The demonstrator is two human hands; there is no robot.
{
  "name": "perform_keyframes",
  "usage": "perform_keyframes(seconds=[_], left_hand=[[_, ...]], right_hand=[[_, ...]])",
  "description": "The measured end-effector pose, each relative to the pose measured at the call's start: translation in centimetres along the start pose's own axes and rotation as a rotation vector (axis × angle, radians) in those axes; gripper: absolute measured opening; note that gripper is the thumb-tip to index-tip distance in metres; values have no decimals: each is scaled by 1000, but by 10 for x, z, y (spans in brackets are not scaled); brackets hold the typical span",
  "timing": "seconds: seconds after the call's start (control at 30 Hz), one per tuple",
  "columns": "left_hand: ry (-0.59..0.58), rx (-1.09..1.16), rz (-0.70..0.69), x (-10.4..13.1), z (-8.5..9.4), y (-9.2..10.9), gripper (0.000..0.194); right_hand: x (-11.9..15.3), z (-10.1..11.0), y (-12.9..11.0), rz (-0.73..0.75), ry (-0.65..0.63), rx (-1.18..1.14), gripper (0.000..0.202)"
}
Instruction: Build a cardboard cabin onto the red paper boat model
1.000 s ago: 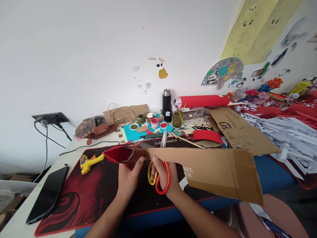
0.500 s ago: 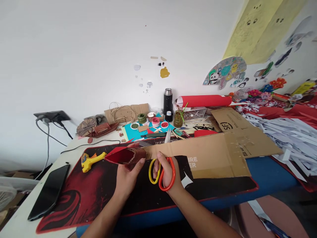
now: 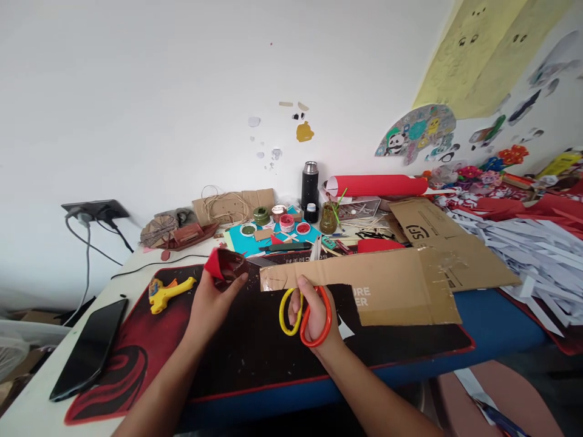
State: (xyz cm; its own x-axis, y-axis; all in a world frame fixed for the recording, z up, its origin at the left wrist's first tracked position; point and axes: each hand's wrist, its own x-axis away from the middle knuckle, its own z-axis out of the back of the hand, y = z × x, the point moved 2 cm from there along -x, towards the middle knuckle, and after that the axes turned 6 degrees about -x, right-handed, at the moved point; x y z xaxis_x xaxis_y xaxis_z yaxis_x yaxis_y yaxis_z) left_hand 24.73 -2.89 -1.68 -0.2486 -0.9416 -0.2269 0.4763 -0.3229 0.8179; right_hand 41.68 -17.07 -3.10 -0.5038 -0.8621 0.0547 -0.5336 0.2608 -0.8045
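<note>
My left hand (image 3: pixel 213 303) grips a small curled piece (image 3: pixel 225 267), red on its left end and brown inside. In my right hand (image 3: pixel 314 312) are scissors with one yellow and one orange-red handle (image 3: pixel 328 325); their blades point away behind the cardboard. The same hand pinches a long brown cardboard strip (image 3: pixel 392 285) with its thumb on the front. The strip's narrow left end lies to the right of the curled piece, with a gap between them. Below both hands is a black and red mat (image 3: pixel 255 352).
A yellow glue gun (image 3: pixel 168 294) and a black phone (image 3: pixel 91 349) lie at the left. Paint jars (image 3: pixel 286 223) stand on blue paper behind the mat, near a black flask (image 3: pixel 310 185). White paper strips (image 3: pixel 523 243) are heaped at the right.
My left hand has moved left with the curled piece, away from the cardboard's end, and the piece has turned. My right hand has shifted slightly right with the scissors.
</note>
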Motion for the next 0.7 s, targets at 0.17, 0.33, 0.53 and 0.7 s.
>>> perform_keyframes(seconds=[0.17,0.33,0.53,0.7], left_hand=[[-149,-595,-107,-26,13,-4,67],[-204,-916,-293,-33,5,-6,69],[-86,-749,-396,-26,2,3,68],[-139,-87,-207,-7,8,25,56]], right_hand=[[2,-1,-4,-41,43,-25,65],[2,-2,-7,-60,54,-3,63],[0,3,-3,-63,58,34,63],[1,4,-1,-63,21,92,65]])
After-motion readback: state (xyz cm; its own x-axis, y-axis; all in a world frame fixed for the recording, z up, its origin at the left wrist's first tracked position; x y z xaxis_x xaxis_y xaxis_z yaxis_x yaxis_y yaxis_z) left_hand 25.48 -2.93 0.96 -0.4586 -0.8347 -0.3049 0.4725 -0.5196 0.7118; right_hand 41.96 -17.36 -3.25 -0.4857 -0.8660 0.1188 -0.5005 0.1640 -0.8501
